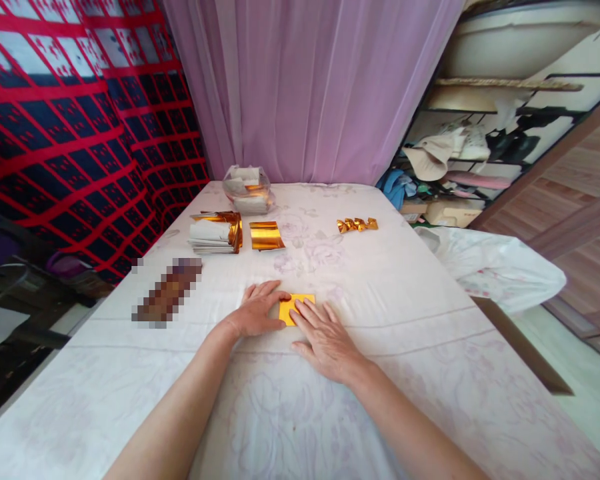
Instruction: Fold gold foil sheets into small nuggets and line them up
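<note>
A small square of folded gold foil paper (289, 311) lies flat on the cloth-covered table. My left hand (260, 308) rests at its left edge, thumb and forefinger touching it, fingers spread. With fingers stretched out, my right hand (325, 332) lies over the paper's right side and hides part of it. Farther off are a single gold foil sheet (266, 235) and, to its left, a stack of gold-and-grey foil papers (211, 235). A row of folded gold foil pieces (357, 225) stands at the right.
A clear plastic bag of papers (247, 189) sits near the table's far edge. A blurred-out patch (167, 293) lies at the left. Beyond are a purple curtain (310, 93), a shelf with shoes and a cap (430, 155), and a white plastic bag (500, 267).
</note>
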A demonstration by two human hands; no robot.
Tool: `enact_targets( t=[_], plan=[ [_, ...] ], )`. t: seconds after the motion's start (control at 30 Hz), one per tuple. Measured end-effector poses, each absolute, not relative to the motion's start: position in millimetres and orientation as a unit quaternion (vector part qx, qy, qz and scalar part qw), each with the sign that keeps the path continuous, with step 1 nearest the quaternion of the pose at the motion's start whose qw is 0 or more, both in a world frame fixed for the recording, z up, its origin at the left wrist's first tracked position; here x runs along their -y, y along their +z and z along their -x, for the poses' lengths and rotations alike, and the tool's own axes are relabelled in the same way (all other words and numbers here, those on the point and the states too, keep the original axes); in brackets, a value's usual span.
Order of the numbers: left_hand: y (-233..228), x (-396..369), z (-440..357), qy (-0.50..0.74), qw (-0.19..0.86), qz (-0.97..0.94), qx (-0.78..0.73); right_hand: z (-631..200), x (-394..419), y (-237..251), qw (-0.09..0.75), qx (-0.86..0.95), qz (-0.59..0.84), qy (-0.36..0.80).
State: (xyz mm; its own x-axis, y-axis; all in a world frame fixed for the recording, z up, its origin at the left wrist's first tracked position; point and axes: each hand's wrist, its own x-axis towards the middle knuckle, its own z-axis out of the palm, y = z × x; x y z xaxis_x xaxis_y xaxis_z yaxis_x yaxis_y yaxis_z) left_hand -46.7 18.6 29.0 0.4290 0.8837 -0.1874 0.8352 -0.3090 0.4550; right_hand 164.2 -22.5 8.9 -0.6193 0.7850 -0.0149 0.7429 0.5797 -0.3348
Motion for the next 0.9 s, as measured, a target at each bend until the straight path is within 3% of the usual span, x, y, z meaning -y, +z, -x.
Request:
enact_targets(
  t=[0.2,0.5,0.7,0.9],
  plan=[
    [30.2,-21.6,45.7,0.021,0.249,-0.805,-0.538,-186.3,29.9,6.3,0.035,0.881,0.45,0.144],
    [42.3,-31.7,36.6,-0.024,0.246,-0.786,-0.567,-195.1,35.3,9.4,0.051,0.886,0.444,0.123],
    [32.0,-17.7,18.9,0.024,0.19,-0.761,-0.62,-193.4,36.3,9.9,0.057,0.888,0.442,0.116],
    [26.9,-8.7,28.6,0.036,0.203,-0.77,-0.603,-193.7,37.0,8.9,0.065,0.889,0.441,0.109]
  ],
)
